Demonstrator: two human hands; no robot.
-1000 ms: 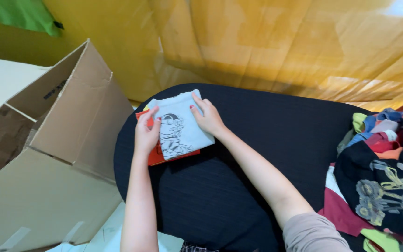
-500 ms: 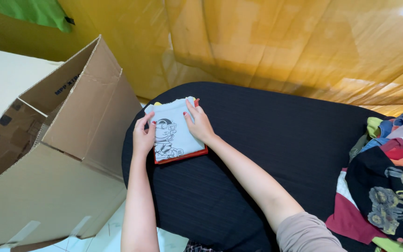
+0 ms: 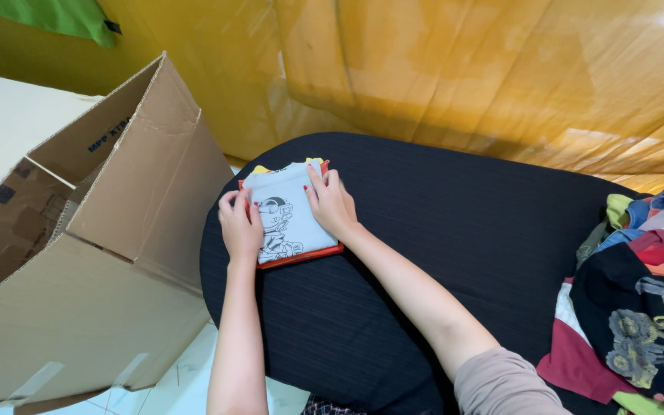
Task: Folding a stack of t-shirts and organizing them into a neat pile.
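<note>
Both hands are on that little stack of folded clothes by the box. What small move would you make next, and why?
Probably grip the folded stack from both sides and lift it a little toward the open cardboard box. The left hand and right hand already flank it, the pale printed shirt lies squared over the red one, and the box stands open just to the left.

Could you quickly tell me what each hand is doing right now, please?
Left hand: open, flat on the left edge of the folded pale blue shirt.
Right hand: open, pressing on the same shirt's right side.
</note>
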